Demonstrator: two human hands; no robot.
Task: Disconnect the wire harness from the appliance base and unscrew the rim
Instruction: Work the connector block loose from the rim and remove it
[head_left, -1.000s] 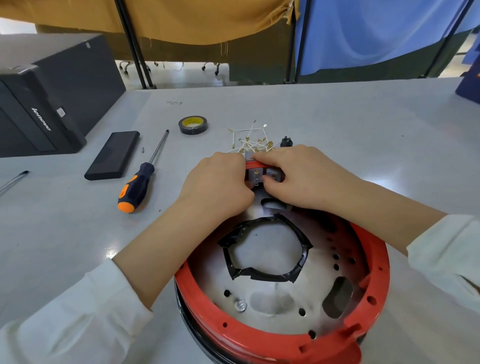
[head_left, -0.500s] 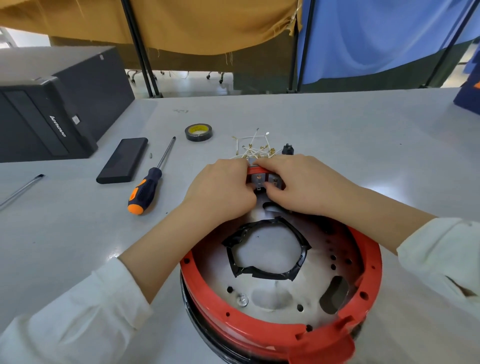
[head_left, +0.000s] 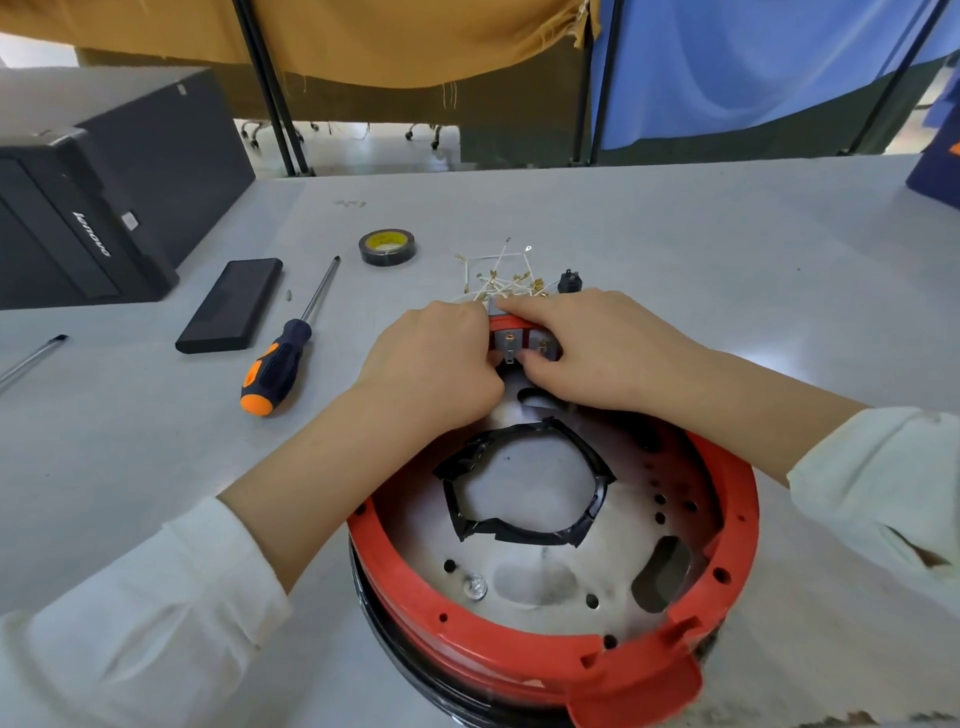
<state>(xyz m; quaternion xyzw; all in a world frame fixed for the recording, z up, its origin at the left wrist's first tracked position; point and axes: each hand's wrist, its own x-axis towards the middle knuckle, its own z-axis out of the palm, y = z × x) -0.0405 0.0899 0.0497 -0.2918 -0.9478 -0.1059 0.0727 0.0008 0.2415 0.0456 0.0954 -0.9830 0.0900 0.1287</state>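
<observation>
A round appliance base (head_left: 545, 577) with a perforated silver metal plate is seen on the grey table (head_left: 675, 249), close to the near edge. The plate is encircled by a red plastic rim (head_left: 467, 623), which sits on top of the black lower body of the base; a ring of crumpled black tape (head_left: 524, 483) lies around the central opening of the plate. At the far side of the rim, a small terminal block with grey metal tabs (head_left: 511, 340) is framed between both hands. The left hand (head_left: 431, 364) is placed on the left of the block with its fingers curled inward and its thumb at the block's lower left; the right hand (head_left: 597, 348) is laid over the right of the block, its index finger stretched along the top edge and its thumb pressed against the lower front of the block. Whether the block is pinched or only pressed cannot be told. A bundle of pale wires with brass terminals, the wire harness (head_left: 498, 280), is spread on the table just beyond the fingertips, and a small black plug part (head_left: 570, 281) lies just beside it. Further left are shown a roll of black tape with a yellow core (head_left: 387, 247), a screwdriver with a black and orange handle (head_left: 285, 358), a flat black rectangular case (head_left: 231, 305) and a black computer tower (head_left: 88, 197)
</observation>
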